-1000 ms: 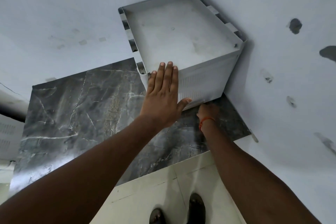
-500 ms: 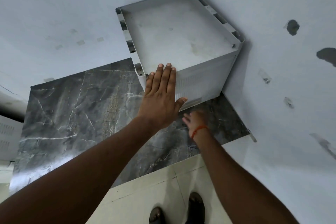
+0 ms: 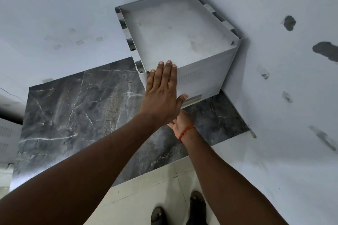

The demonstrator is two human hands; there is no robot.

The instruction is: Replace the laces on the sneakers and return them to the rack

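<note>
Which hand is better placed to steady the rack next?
Left, probably: the left hand lies flat against the rack by its top edge; the right hand hangs lower, off it.

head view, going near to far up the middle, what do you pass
feet → pale floor tiles → dark marble slab → left hand, flat against the front of the white rack → wall

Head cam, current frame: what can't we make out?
Right hand: fingers hidden behind the left hand, head view; grip unclear.
Rack inside: hidden by its front panel.
White unit at left: cut off by frame edge.
Footwear: cut by bottom edge.
</note>
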